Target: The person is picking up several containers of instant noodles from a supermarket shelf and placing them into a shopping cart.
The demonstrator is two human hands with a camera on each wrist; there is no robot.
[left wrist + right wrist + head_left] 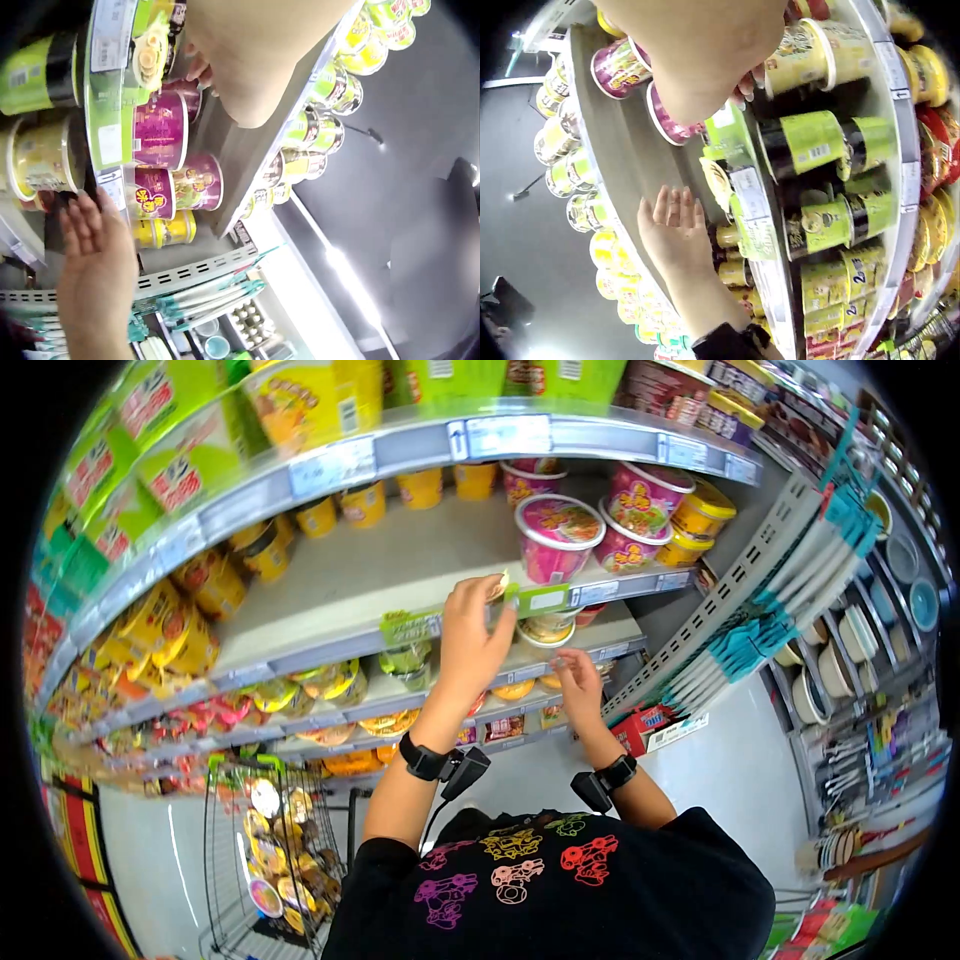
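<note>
My left hand (472, 640) is raised at the edge of the middle shelf, overlapping a green promotional strip (410, 626) in the head view. In the right wrist view its fingers are extended and the palm shows bare. A food-picture tag (717, 180) sticks out beside it. My right hand (580, 685) is lower, its fingers loosely bent and nothing in them. It is nearest a pale yellow noodle cup (49, 156) on the shelf below. Pink-purple noodle tubs (558, 540) with white-rimmed lids stand on the middle shelf, right of my left hand.
Yellow cups (362, 505) line the back of the middle shelf (400, 550). Green and yellow tubs (315, 400) fill the shelf above. A wire shopping cart (225, 840) with several packs stands at lower left. A perforated metal post (745, 560) and hanging teal-white goods are at right.
</note>
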